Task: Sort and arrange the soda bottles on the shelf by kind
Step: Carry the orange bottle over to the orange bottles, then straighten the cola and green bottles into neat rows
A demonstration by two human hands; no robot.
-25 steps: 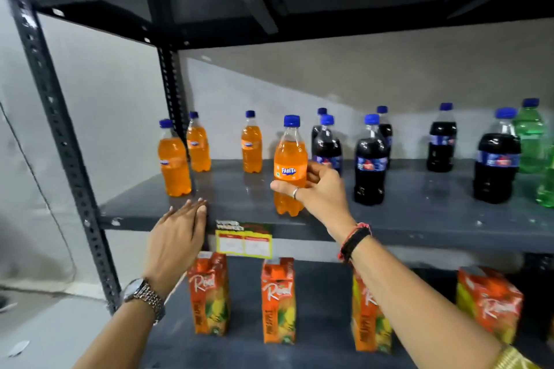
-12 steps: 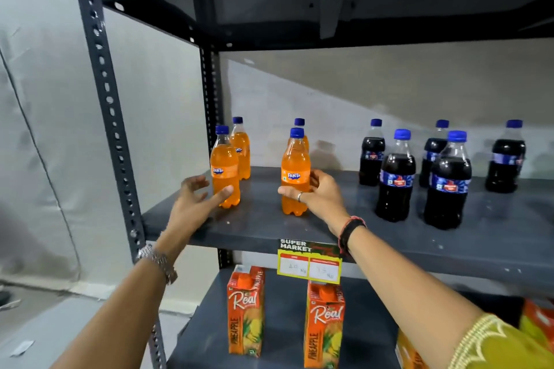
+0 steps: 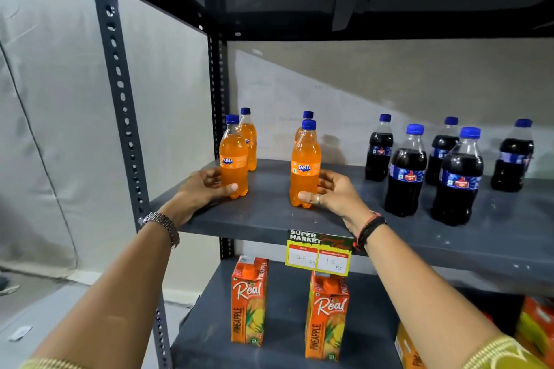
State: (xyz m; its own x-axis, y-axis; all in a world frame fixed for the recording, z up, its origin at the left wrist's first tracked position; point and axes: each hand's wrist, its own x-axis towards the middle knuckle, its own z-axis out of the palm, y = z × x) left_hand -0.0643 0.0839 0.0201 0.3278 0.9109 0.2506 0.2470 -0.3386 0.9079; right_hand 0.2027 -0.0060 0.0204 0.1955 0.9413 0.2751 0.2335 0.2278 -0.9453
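Observation:
On the grey middle shelf [image 3: 269, 219] stand several orange Fanta bottles at the left and several dark cola bottles [image 3: 404, 171] at the right. My left hand [image 3: 201, 189] wraps the base of the front left Fanta bottle [image 3: 233, 159]. My right hand [image 3: 332, 192] grips the base of the front right Fanta bottle [image 3: 305, 165]. Both bottles stand upright on the shelf. One more Fanta bottle [image 3: 248, 138] stands behind the left one, and another [image 3: 307, 117] is mostly hidden behind the right one.
A yellow price tag [image 3: 319, 252] hangs from the shelf's front edge. Orange pineapple juice cartons [image 3: 248, 302] stand on the shelf below. A perforated steel upright [image 3: 120, 99] frames the left side, and another shelf board sits close overhead.
My left hand has risen from the shelf's front edge and closed around the left Fanta bottle. My right hand has slid its Fanta bottle leftward. The view has shifted left.

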